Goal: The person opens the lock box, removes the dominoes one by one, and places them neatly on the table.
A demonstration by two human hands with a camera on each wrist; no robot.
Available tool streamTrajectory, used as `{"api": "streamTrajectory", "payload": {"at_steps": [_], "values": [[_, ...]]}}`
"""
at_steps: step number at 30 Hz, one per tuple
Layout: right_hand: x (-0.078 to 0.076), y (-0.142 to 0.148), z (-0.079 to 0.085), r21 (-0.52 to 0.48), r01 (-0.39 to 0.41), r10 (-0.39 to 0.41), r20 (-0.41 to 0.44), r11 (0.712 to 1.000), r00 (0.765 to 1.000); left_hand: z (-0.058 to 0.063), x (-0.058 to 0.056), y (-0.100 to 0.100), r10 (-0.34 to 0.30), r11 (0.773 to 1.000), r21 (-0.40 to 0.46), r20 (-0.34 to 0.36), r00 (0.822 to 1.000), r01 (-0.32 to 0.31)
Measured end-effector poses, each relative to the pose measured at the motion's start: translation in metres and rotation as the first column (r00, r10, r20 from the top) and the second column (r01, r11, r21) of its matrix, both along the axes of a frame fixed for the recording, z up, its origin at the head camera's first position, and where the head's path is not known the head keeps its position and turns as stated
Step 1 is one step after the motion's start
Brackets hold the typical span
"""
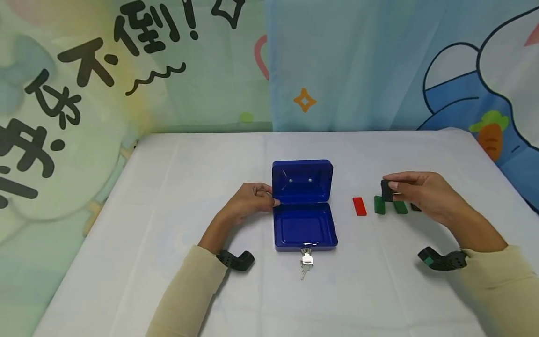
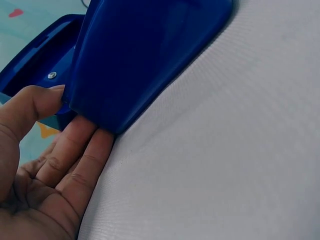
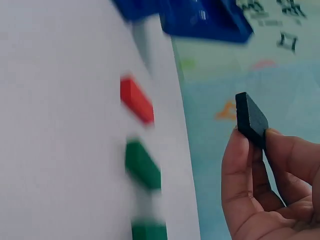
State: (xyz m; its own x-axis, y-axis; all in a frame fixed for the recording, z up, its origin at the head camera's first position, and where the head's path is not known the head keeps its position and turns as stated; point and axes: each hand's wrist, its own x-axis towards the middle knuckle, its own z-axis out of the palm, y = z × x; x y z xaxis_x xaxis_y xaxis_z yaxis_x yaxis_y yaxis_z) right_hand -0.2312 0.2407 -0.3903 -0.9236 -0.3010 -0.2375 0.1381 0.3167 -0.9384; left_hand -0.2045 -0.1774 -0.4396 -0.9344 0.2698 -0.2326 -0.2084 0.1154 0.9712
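A blue cash box [image 1: 305,227] stands with its lid [image 1: 302,182] raised, a silver key [image 1: 307,262] in its front lock. My left hand [image 1: 251,202] is at the back left corner of the box. In the left wrist view its thumb [image 2: 47,100] presses the hinge corner and its fingers lie against the side. Held up between thumb and fingertips of my right hand [image 1: 431,194] is a flat black block [image 3: 252,120]. Below it on the table are a red block [image 1: 360,206] and two green blocks [image 1: 379,205]. A dark block [image 1: 415,207] is mostly hidden behind the right hand.
White cloth covers the table [image 1: 210,154]. The blocks form a row to the right of the box. Behind the table hangs a printed curtain [image 1: 358,65]. Each wrist wears a black camera mount [image 1: 236,260].
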Motion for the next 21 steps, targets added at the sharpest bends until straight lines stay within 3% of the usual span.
{"api": "streamTrajectory", "payload": {"at_steps": [3,12,17,21], "values": [[-0.005,0.022,-0.004,0.027,0.038,-0.038,-0.014,0.999,0.999,0.003,0.001,0.001,-0.004,1.0,-0.021,0.001,1.0,0.004],[-0.009,0.068,-0.01,0.036,0.089,-0.089,-0.022,0.995,0.996,-0.005,0.0,0.004,0.0,0.999,-0.05,-0.007,1.0,0.0],[-0.013,0.095,-0.019,0.164,0.143,-0.13,-0.088,0.976,0.988,-0.003,-0.003,0.007,-0.002,0.999,-0.053,-0.012,1.0,0.002],[-0.015,0.12,-0.029,0.363,0.174,-0.152,-0.09,0.915,0.984,-0.002,-0.004,0.009,-0.008,0.999,-0.05,-0.015,1.0,0.007]]}}
